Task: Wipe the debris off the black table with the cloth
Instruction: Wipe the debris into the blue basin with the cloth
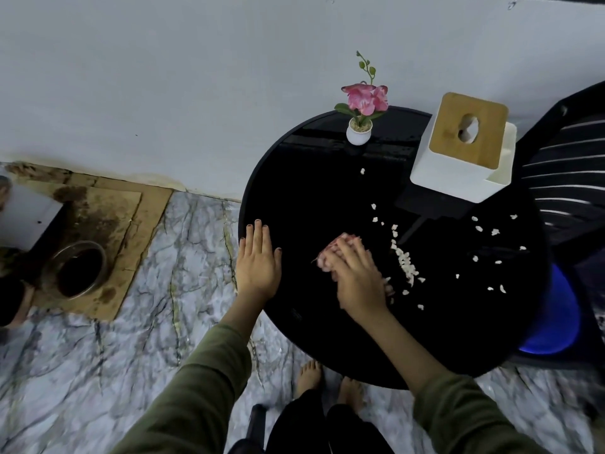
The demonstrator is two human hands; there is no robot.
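Observation:
A round black table [311, 198] fills the middle right of the view. White crumbs of debris [406, 263] lie in a curved line just right of my right hand, with more scattered bits [491, 253] farther right. My right hand [357, 276] presses down on a pink cloth [330, 253], which shows under and beyond the fingers. At the table's left edge my left hand [258, 257] rests flat, fingers spread, holding nothing.
A small white pot with a pink flower [360, 122] stands at the table's far edge. A white tissue box with a wooden lid [465, 149] sits at the back right. A dark chair [569, 178] and a blue object [553, 319] are to the right. Marble floor lies left.

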